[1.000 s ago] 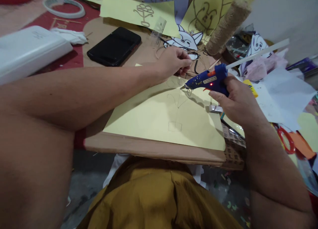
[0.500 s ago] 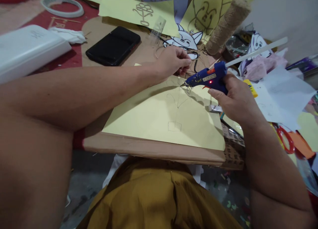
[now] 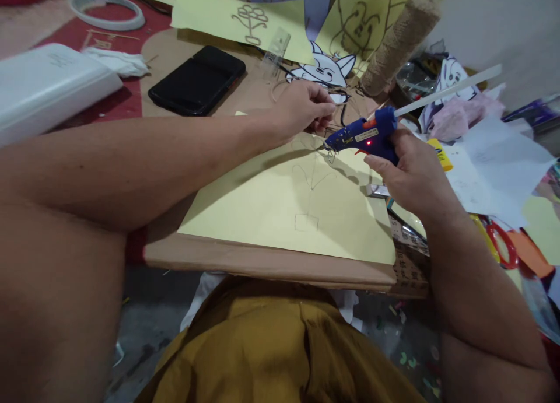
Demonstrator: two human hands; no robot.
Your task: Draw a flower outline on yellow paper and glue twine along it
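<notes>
My right hand [image 3: 417,172] grips a blue hot glue gun [image 3: 365,136], its red light lit and a clear glue stick [image 3: 450,92] jutting from the back. The nozzle points left, at the upper part of a yellow sheet of paper [image 3: 245,210] with a faint pencil drawing of curls, a stem and a small box. Just beyond the nozzle, my left hand [image 3: 306,108] hovers over the sheet's far edge, thumb and fingers pinched on what looks like a thin strand of twine [image 3: 275,91]. The fingertips hide most of it.
Behind the hands stand a twine roll [image 3: 400,44] and a fox cutout [image 3: 326,67]. A black phone [image 3: 199,79], a white box [image 3: 52,91] and a tape roll [image 3: 106,11] lie left. An eraser [image 3: 377,191], red-handled scissors [image 3: 501,242] and paper scraps lie right.
Hardly anything differs. The glue gun's nozzle has shifted very slightly up across the sheet, while my left hand keeps its pinch in the same place.
</notes>
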